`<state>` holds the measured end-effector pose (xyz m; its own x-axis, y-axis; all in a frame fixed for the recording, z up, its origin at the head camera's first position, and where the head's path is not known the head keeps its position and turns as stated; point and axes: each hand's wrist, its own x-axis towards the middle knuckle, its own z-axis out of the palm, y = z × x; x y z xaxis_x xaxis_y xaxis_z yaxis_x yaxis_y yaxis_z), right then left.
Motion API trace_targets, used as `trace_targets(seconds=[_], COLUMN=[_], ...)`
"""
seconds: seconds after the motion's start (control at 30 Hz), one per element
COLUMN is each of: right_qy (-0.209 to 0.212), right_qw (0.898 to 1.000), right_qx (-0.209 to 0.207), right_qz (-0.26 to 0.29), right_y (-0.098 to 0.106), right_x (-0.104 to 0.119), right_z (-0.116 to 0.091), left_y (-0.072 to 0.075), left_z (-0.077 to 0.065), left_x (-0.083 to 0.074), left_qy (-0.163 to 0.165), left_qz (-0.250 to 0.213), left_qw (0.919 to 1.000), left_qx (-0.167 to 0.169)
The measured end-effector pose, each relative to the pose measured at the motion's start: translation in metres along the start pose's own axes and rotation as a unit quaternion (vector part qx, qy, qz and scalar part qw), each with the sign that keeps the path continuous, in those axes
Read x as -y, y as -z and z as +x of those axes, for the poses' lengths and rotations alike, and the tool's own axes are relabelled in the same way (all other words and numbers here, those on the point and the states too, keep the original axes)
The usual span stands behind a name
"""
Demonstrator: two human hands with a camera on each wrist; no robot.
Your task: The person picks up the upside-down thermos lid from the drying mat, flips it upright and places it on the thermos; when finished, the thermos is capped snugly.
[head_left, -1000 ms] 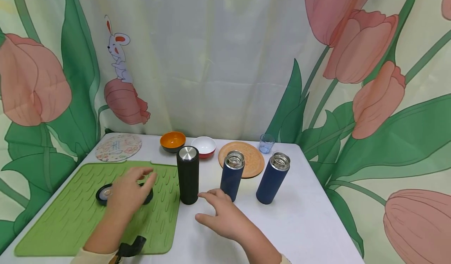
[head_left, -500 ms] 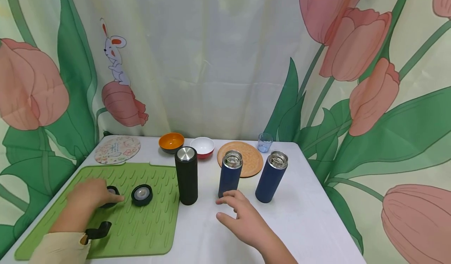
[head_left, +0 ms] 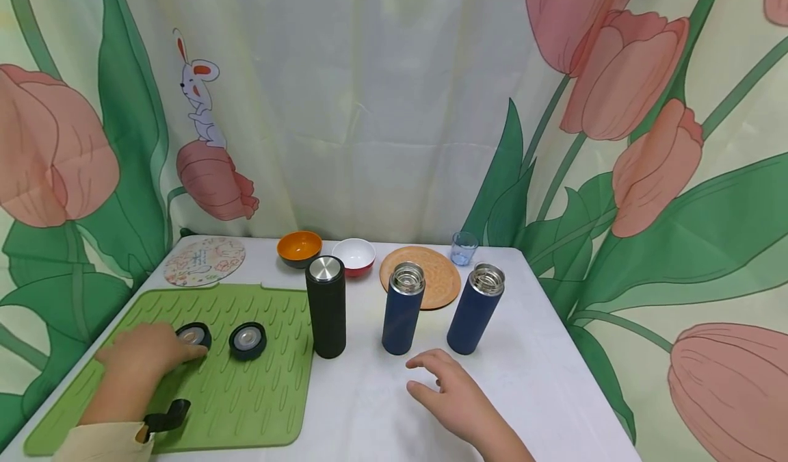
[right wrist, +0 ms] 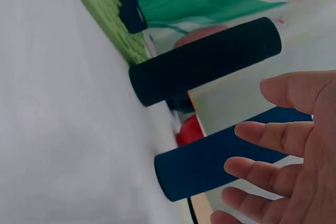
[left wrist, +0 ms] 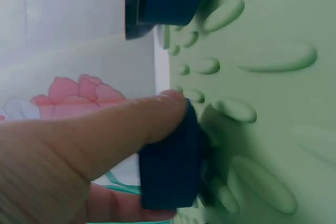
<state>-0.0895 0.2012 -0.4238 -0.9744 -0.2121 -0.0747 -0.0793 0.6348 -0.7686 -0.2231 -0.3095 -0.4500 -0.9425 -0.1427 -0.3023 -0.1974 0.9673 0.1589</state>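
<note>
My left hand [head_left: 141, 352] pinches a dark bottle lid [head_left: 194, 337] on the green mat; in the left wrist view the thumb lies along one side of this lid [left wrist: 170, 166], with a finger at the other. A second lid [head_left: 247, 340], inner side up, lies to its right. Over the white table my right hand [head_left: 452, 397] hovers, fingers spread and slightly bent, holding nothing. Just beyond it stand two blue lidless bottles, the nearer-left bottle [head_left: 401, 318] and the right bottle [head_left: 473, 317]. Left of them stands a black capped bottle [head_left: 327, 315].
The green mat [head_left: 271, 407] covers the table's left side. Along the back are a round patterned mat [head_left: 206, 262], an orange bowl [head_left: 299, 246], a white-and-red bowl [head_left: 355, 255], a round wooden board [head_left: 440, 280] and a small glass [head_left: 464, 250]. A printed curtain [head_left: 369, 106] hangs behind.
My left hand has moved left from above the lids to the left lid and now pinches it. My right hand has drawn right and back, away from the black bottle.
</note>
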Motion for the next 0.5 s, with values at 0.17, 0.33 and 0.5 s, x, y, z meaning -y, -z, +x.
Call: trace_targets(seconds=[0.17, 0.33, 0.5], right_qy=[-0.012, -0.010, 0.012], right_qw=[1.000, 1.000, 0.999], right_qx=[-0.005, -0.004, -0.007], right_qz=[-0.018, -0.027, -0.036], right_y=[0.000, 0.000, 0.002], right_x=[-0.008, -0.006, 0.003], right_z=[0.002, 0.007, 0.015], left_y=[0.010, 0.021, 0.019], left_z=[-0.024, -0.057, -0.084], left_x=[-0.015, -0.059, -0.110], left_qy=[-0.028, -0.105, -0.181], left_qz=[-0.038, -0.068, -0.068], left_qw=[0.9939, 0.9640, 0.9477], left_qx=[-0.100, -0.235, -0.254])
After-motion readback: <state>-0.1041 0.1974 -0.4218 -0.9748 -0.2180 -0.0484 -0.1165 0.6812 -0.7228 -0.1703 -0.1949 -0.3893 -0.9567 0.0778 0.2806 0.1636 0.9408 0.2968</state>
